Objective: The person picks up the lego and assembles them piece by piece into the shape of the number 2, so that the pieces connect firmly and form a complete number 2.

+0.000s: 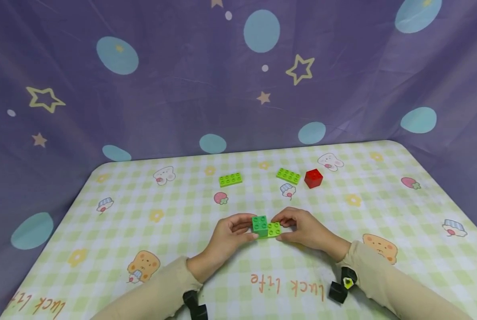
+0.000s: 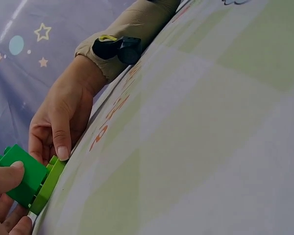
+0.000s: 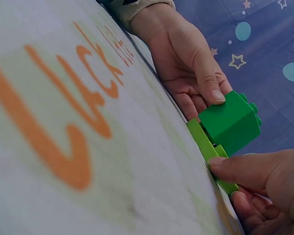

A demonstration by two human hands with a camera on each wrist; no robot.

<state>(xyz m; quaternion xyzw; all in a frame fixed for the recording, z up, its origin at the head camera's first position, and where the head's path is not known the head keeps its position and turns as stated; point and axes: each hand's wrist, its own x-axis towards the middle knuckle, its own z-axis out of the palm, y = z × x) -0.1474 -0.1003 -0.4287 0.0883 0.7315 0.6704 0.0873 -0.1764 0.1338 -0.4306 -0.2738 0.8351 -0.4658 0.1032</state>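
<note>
A green block [image 1: 260, 226] with studs on top sits over the left end of a flat lime-green brick [image 1: 274, 229] on the tablecloth. My left hand [image 1: 229, 234] pinches the green block between thumb and fingers. At the lime brick's right end, my right hand [image 1: 306, 229] pinches that brick by its sides. The right wrist view shows a narrow dark gap between the green block [image 3: 230, 122] and the lime brick [image 3: 201, 137] beneath it. Studs on the lime brick's right half are uncovered.
Two more flat lime-green bricks, one at left [image 1: 230, 179] and one at right [image 1: 288, 176], lie farther back. A red block [image 1: 313, 178] stands beside the right one. Behind the checked tablecloth [image 1: 142, 235] hangs a purple curtain [image 1: 190, 102].
</note>
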